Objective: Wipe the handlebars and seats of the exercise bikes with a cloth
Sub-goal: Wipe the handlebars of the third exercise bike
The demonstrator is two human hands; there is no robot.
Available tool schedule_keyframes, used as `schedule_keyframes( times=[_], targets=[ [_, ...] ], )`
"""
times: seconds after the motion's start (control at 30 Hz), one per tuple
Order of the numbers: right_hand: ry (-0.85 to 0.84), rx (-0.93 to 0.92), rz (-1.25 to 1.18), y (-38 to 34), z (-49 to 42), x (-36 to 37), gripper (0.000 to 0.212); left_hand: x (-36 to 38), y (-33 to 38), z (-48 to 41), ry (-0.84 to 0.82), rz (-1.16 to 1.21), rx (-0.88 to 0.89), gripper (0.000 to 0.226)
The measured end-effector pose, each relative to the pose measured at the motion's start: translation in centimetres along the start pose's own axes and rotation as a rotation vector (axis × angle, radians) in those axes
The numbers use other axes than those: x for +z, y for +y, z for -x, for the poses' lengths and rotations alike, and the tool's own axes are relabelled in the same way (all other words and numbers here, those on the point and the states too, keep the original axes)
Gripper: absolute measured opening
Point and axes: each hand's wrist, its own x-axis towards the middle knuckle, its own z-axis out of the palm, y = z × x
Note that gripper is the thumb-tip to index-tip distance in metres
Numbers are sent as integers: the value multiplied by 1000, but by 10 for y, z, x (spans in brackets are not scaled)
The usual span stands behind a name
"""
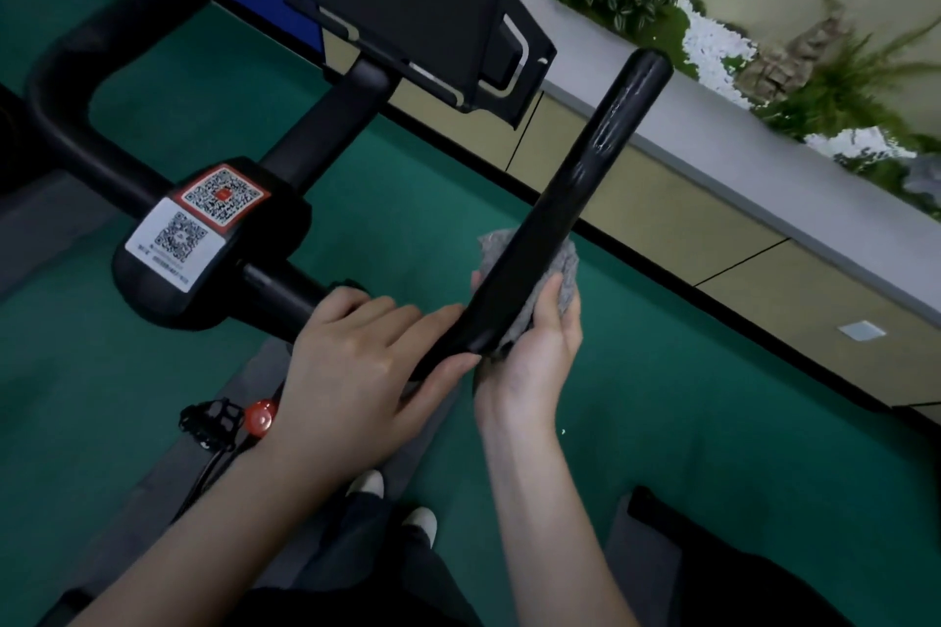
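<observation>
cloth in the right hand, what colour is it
Grey. The cloth shows best in the head view, pressed against the black handlebar.

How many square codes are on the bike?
2. One on the red sticker, one on the white sticker beside it, both on the block at the middle of the handlebar. More may be hidden.

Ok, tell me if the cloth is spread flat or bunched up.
Bunched up: the grey cloth sits crumpled in the right hand, pressed against the black handlebar.
</observation>
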Motion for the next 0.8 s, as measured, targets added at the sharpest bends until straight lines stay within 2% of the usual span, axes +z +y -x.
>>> schedule_keyframes(
  times=[0.13, 0.23, 0.4, 0.47, 0.53, 0.6, 0.7, 0.73, 0.8],
  targets=[
    [20, -80, 115, 10, 13, -6, 30, 0, 1, 0, 3, 8, 4, 40],
    [44, -157, 174, 5, 0, -2, 26, -2, 3, -1, -23, 21, -14, 41],
    [47, -35, 51, -11, -24, 11, 24, -11, 7, -8, -133, 45, -76, 48],
    [30, -4, 89, -8, -18, 6, 27, -13, 10, -15, -153, 49, -116, 51],
    [7, -56, 150, -7, -13, 0, 25, -12, 17, -26, -153, 53, -161, 52],
    [-6, -205, 273, -9, -15, -2, 25, -8, 27, -37, -150, 46, -206, 55],
    [1, -548, 535, -14, -21, 0, 28, -2, 39, -46, -130, 53, -286, 55],
    [-34, -681, 621, -17, -23, -1, 29, -1, 40, -47, -118, 65, -309, 54],
    [-223, -947, 840, -24, -30, -5, 28, 2, 42, -47, -96, 89, -341, 52]
  ],
)
